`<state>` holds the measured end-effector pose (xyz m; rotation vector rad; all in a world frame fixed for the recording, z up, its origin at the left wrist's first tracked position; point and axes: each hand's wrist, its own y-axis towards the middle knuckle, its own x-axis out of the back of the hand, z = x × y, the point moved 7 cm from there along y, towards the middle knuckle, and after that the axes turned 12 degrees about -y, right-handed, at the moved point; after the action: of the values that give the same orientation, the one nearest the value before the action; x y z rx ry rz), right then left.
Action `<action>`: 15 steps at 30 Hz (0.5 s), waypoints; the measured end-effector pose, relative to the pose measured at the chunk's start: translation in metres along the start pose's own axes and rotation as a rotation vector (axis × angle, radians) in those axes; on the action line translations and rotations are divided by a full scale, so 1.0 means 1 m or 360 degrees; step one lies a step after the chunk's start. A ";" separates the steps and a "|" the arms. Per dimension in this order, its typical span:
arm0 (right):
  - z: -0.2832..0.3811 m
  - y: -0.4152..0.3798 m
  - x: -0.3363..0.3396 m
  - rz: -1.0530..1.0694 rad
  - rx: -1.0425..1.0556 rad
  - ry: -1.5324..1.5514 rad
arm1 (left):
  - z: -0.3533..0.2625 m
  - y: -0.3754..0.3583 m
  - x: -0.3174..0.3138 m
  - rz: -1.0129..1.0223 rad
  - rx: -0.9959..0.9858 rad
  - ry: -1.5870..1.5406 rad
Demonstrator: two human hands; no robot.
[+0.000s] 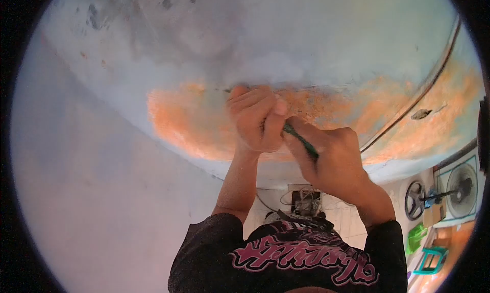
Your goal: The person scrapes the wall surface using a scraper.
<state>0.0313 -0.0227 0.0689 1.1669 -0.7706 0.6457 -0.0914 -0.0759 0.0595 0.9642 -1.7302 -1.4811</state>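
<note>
I judge the green handle [302, 139] light and stiff, best held where the right fingers [306, 129] wrap it; left fingers [251, 106] curl closed alongside, contents I cannot tell.

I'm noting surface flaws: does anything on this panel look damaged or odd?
Yes. The pale curved panel has blotchy orange patches, darker and rough-looking near the middle. Right of the seam, a jagged dark spot looks like a chip. Dark smudges mark the upper left.
</note>
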 end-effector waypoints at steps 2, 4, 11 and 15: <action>-0.013 -0.010 0.014 -0.0057 -0.0046 0.0078 | -0.011 0.003 -0.026 0.0190 -0.0022 -0.0084; -0.030 -0.031 0.022 -0.0118 -0.0210 0.0060 | -0.026 0.004 -0.053 0.0140 -0.0058 -0.0284; -0.010 -0.003 0.005 -0.0050 -0.0115 -0.0064 | -0.005 0.003 -0.014 0.0009 -0.0053 -0.0098; -0.013 -0.020 0.029 -0.0066 -0.0219 -0.0043 | -0.022 0.012 -0.038 0.0187 0.0047 -0.0172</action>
<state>0.0667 -0.0139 0.0786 1.0650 -0.7993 0.5354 -0.0542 -0.0536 0.0738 0.7959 -1.8573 -1.4589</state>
